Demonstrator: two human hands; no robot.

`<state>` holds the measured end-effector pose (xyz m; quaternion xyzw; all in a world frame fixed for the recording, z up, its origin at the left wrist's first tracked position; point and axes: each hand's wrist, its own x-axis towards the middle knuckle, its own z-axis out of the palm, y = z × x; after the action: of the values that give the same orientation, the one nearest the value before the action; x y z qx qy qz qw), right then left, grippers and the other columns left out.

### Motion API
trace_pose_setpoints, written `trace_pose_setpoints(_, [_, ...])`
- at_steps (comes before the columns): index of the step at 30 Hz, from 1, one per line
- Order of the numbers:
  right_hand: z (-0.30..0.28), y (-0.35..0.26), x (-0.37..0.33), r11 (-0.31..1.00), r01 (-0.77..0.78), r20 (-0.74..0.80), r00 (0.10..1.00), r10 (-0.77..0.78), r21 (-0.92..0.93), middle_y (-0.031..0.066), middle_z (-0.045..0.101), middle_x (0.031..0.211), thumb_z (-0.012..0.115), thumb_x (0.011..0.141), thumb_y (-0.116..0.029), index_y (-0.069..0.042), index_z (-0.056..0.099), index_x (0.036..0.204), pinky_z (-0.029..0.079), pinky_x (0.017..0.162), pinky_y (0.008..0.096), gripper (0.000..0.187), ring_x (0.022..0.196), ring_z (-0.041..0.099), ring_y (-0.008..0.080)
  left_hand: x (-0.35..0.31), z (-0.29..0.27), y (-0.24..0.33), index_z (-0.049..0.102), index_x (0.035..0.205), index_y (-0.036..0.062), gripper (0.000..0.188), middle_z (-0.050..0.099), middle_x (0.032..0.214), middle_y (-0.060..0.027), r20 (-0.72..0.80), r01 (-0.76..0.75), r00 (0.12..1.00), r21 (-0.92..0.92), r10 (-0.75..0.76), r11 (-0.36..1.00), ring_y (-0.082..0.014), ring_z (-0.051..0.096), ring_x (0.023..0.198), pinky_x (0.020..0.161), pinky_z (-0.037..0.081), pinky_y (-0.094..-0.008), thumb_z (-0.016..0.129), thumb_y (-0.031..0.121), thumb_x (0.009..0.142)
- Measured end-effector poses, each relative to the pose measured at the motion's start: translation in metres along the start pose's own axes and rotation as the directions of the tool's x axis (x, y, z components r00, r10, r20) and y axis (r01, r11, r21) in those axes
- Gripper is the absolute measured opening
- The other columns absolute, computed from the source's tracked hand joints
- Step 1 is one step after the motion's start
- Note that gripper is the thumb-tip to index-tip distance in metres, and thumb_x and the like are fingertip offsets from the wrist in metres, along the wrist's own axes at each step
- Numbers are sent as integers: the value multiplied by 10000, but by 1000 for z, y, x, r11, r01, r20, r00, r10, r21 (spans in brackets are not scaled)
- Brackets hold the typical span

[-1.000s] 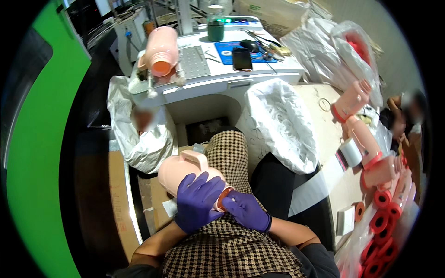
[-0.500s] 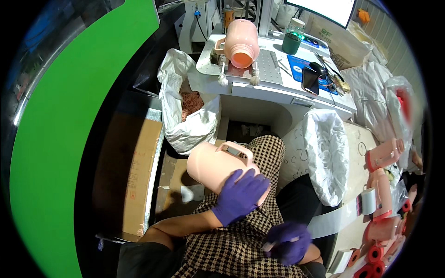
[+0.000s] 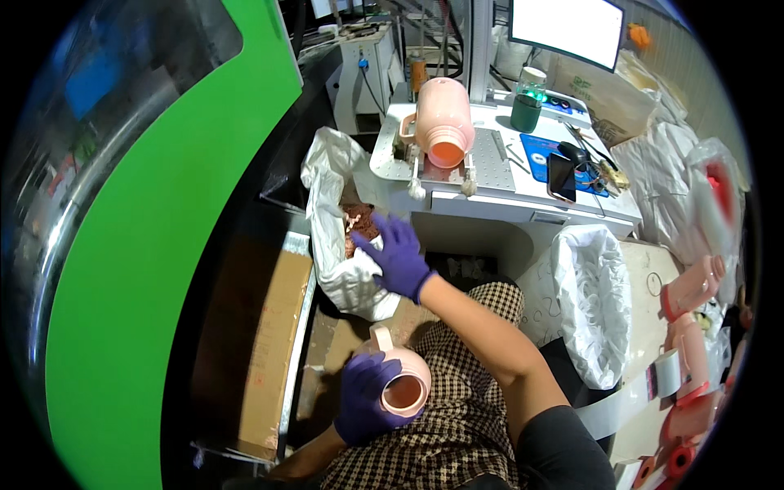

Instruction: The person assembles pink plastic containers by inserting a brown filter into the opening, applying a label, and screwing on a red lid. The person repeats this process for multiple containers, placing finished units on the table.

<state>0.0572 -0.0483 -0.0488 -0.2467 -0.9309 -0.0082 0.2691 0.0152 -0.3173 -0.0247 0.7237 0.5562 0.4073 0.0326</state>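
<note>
A pink jug [image 3: 415, 369] with a handle rests at my lap over the checked cloth, its round mouth turned toward me. My left hand [image 3: 365, 398], in a purple glove, is wrapped round its left side. My right hand [image 3: 396, 257], gloved the same way, reaches across with fingers spread over the edge of a white sack [image 3: 327, 212]. Reddish-brown scraps [image 3: 359, 222] lie in that sack, with a few paler bits on top. A second pink jug [image 3: 443, 114] lies on a fixture on the white worktable, mouth facing me.
The white worktable [image 3: 490, 198] also carries a phone [image 3: 561, 177], a mouse and a jar of green liquid [image 3: 527, 102]. To the right stands a white-lined sack [image 3: 594, 310]; beyond it are several pink jugs [image 3: 688, 359]. A cardboard box [image 3: 273, 351] and a green machine panel [image 3: 155, 245] are at left.
My right hand has gone from my lap up and left to the sack, and its fingers have spread. The jug has turned mouth toward me, my left hand now on its left side.
</note>
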Motion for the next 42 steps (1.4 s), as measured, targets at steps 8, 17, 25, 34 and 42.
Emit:
trace_pose_setpoints(8, [-108,28,-139,951,115,-162,984,-70,288,145,579,1375,803,773,-203,-206,669,1314,414,1093,518,557,1288,521,378,20,23,-30,584,1071,78,575,592,999,-149,102,116,989,-118,-104,986,-396,597,942,829,476,-497,901,196,606])
trace_pose_setpoints(17, [-176,273,-353,660,-599,73,713,698,-454,165,640,1240,647,853,-98,-109,697,1179,515,952,453,329,1112,622,344,59,40,-14,515,1348,-10,852,629,1108,-162,49,-27,998,-26,28,999,-395,622,1015,916,504,-478,907,137,606])
trace_pose_setpoints(25, [-164,299,-395,704,-568,85,749,657,-426,207,590,1334,664,807,-82,-39,739,984,506,983,442,197,1124,586,380,47,34,-23,447,1443,-50,932,644,1212,-172,96,284,957,-130,-273,950,-337,648,1079,981,501,-418,905,124,651])
trace_pose_setpoints(34, [-175,41,-265,606,-575,-75,688,722,549,52,485,802,846,767,-73,-49,511,710,415,646,307,341,694,490,172,68,46,-19,639,1217,18,695,666,1161,-173,54,146,988,-63,-142,987,-385,632,1087,986,478,-448,931,299,651])
trace_pose_setpoints(42, [-153,-54,-251,114,-474,487,859,-160,873,49,659,840,916,749,-127,-72,611,665,508,708,308,321,799,629,157,62,49,-15,566,1304,-60,831,682,1155,-145,-42,-31,999,-91,28,995,-340,653,1063,971,495,-452,950,291,655])
